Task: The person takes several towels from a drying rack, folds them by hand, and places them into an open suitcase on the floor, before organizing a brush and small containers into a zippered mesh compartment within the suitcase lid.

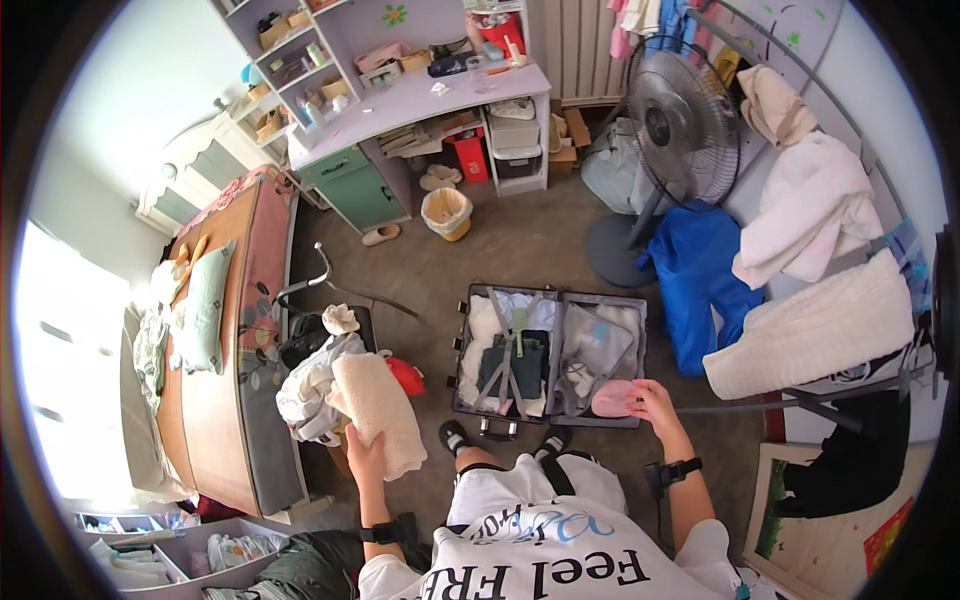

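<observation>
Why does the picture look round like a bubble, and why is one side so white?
In the head view a fisheye lens bends straight lines: the desk edge and bed curve near the dark rim. Strong daylight from the window washes out the left side. The middle is sharp: the open suitcase, the right hand on a pink pouch, the left hand holding a cream towel.

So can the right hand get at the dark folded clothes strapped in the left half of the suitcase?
Probably yes. The right hand rests on a pink pouch at the open suitcase edge; the dark clothes lie uncovered nearby, only straps crossing them.
</observation>
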The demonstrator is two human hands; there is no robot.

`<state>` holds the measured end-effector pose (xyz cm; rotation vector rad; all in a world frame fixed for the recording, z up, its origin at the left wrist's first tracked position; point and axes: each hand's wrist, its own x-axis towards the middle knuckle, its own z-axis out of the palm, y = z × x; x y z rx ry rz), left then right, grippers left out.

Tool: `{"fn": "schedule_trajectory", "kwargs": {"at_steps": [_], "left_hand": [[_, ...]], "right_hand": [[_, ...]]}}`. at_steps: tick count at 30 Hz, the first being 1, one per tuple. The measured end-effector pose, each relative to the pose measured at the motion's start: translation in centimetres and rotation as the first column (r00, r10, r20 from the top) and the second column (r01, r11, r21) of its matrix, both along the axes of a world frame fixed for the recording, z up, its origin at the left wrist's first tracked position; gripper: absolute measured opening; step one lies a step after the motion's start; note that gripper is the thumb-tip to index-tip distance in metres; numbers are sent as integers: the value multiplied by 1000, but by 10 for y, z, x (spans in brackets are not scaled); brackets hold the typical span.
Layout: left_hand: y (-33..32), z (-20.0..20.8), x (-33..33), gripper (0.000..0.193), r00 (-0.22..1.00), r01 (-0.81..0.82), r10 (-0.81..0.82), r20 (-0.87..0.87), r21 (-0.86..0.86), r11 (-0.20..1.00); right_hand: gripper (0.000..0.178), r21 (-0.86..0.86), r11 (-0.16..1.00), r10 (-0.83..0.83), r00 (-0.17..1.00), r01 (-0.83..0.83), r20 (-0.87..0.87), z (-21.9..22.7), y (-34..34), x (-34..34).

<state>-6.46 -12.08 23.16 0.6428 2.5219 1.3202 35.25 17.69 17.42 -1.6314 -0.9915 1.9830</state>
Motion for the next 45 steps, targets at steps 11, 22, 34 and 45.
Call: {"fn": "schedule_trajectory", "kwargs": {"at_steps": [11, 22, 34, 45], "left_hand": [[28, 10, -114, 42, 973, 20, -75, -221, -242, 970], [66, -10, -279, 49, 991, 97, -94, 97, -34, 995], [216, -52, -332, 52, 932, 305, -334, 139, 195, 932], [480, -91, -367, 58, 958, 151, -189, 214, 181, 972]], "right_hand": [[27, 89, 987, 129, 987, -137, 95, 8, 19, -145], [30, 90, 969, 222, 971, -230, 91, 55, 29, -302], [33, 53, 983, -183, 960, 175, 212, 22, 128, -259], [60, 509, 764, -352, 917, 397, -186, -31, 669, -365]]}}
